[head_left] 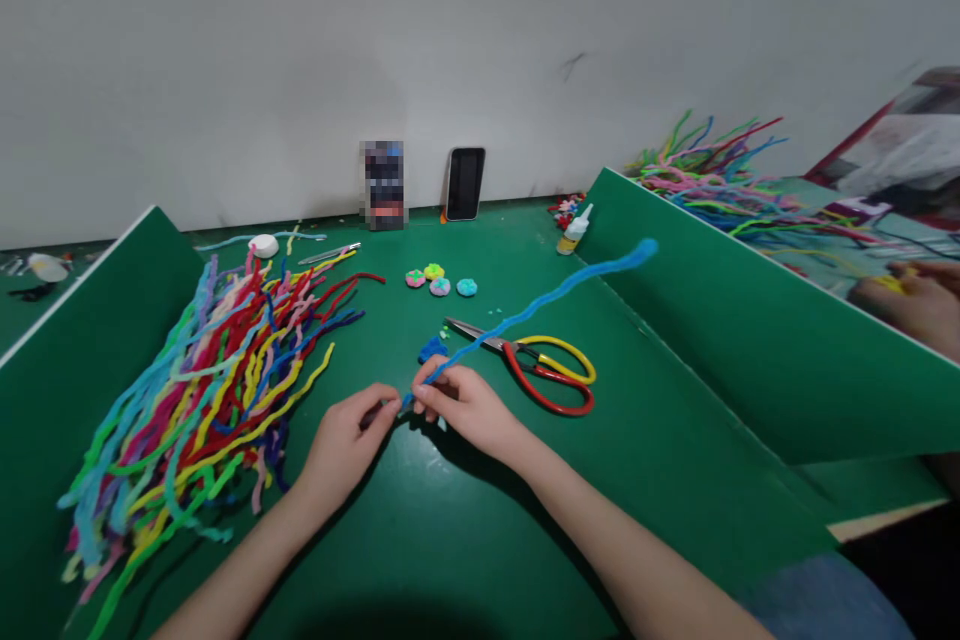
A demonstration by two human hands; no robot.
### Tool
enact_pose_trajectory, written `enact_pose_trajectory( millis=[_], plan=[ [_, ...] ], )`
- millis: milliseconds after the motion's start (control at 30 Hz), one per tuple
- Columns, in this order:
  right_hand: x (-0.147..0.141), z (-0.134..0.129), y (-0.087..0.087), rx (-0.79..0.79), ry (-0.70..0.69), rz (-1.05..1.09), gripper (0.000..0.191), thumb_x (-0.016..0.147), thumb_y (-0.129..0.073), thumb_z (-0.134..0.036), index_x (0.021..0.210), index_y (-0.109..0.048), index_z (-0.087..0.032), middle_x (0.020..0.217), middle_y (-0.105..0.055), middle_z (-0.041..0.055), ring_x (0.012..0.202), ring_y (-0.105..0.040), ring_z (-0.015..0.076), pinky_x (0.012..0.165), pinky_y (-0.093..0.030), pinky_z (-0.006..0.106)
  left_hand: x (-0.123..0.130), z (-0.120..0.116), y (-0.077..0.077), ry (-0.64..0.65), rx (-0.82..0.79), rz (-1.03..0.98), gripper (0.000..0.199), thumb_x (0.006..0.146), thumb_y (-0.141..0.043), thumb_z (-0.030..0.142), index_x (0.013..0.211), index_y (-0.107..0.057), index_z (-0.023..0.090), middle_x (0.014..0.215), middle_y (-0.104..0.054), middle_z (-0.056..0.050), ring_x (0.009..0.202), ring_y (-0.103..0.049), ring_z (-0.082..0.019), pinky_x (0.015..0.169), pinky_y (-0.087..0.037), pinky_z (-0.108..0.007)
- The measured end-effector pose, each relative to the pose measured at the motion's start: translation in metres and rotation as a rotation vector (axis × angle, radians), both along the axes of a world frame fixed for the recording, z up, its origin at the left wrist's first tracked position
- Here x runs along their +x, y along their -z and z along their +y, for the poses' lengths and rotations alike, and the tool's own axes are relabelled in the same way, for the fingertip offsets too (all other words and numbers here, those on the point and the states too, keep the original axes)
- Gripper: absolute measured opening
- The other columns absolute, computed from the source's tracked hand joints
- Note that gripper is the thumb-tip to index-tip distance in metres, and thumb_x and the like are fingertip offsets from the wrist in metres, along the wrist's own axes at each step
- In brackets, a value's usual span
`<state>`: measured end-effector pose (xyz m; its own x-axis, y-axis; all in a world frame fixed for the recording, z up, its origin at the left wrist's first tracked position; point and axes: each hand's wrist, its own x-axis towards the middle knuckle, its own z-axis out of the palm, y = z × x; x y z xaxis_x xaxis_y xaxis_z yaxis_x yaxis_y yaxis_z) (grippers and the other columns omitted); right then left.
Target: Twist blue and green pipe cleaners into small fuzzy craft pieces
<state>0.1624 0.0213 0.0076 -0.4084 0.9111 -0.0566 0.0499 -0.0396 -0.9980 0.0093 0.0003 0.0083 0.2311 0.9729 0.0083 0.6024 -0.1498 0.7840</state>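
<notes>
Works with two bare hands above a green tabletop [450,560]. Pinches a fuzzy blue stem [551,295] near its lower end, with the thumb and fingers of the right hand [469,405] clamped on it. Has the left hand [349,435] just beside, thumb and forefinger tips close together at that same lower end; cannot tell whether clamped on it or only touching. Lets the stem slant away to the right between the hands and the right-hand green divider [712,320], passing over scissors [517,372] with one red and one yellow handle. Has a small dark blue fuzzy piece [433,350] just beyond the right hand, and farther off four little fuzzy ovals [440,287] in pink, yellow, lilac and light blue. Has a big, tangled pile of many-coloured stems [225,370] on the left, with tweezers [328,254] and a round white object [264,246] near its far end. Faces a dark-screened device [466,182] leaning at the wall [300,40], and a small nozzle bottle [574,234] beside the right-hand divider. Beyond that divider, at far right, another person's hands [922,305], blurred, near something yellow.
</notes>
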Motion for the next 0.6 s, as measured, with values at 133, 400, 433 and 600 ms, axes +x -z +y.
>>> enact_pose_trajectory(
  millis=[133, 400, 433, 600],
  plan=[
    [-0.0024, -0.0033, 0.0017, 0.036, -0.024, -0.038, 0.008, 0.075, -0.042, -0.019, 0.067, -0.043, -0.017, 0.057, -0.05, -0.0025, 0.049, -0.047, 0.0073, 0.052, -0.039, 0.02, 0.0001, 0.004, -0.0026, -0.197, -0.035, -0.153, 0.021, 0.07, -0.043, 0.036, 0.068, -0.052, 0.017, 0.059, -0.051, 0.003, 0.056, -0.047, -0.011, 0.053, -0.036, -0.019],
    [-0.006, -0.0095, 0.0044, 0.116, -0.047, -0.05, 0.012, 0.076, -0.041, -0.018, 0.065, -0.045, -0.016, 0.057, -0.047, -0.0029, 0.049, -0.047, 0.0075, 0.05, -0.039, 0.02, -0.0008, 0.0062, -0.0036, -0.249, -0.108, -0.243, 0.023, 0.067, -0.045, 0.038, 0.064, -0.049, 0.016, 0.047, -0.033, 0.008, 0.044, -0.032, -0.007, 0.042, -0.027, -0.018],
    [-0.0058, -0.0091, 0.0052, 0.133, -0.034, -0.059, 0.012, 0.076, -0.041, -0.018, 0.066, -0.046, -0.016, 0.057, -0.047, -0.0027, 0.049, -0.047, 0.0075, 0.05, -0.038, 0.02, -0.0015, 0.0068, -0.0025, -0.225, -0.133, -0.256, 0.023, 0.067, -0.045, 0.039, 0.065, -0.048, 0.016, 0.046, -0.032, 0.008, 0.043, -0.03, -0.007, 0.041, -0.025, -0.018],
    [-0.0045, -0.0059, 0.0083, 0.257, 0.035, -0.109, 0.016, 0.076, -0.042, -0.018, 0.059, -0.045, -0.016, 0.064, -0.049, -0.0004, 0.052, -0.046, 0.0077, 0.054, -0.038, 0.021, -0.0034, 0.0095, 0.0025, -0.194, -0.184, -0.325, 0.026, 0.071, -0.038, 0.04, 0.076, -0.047, 0.016, 0.045, -0.031, 0.009, 0.041, -0.031, -0.008, 0.039, -0.025, -0.018]
  ],
)
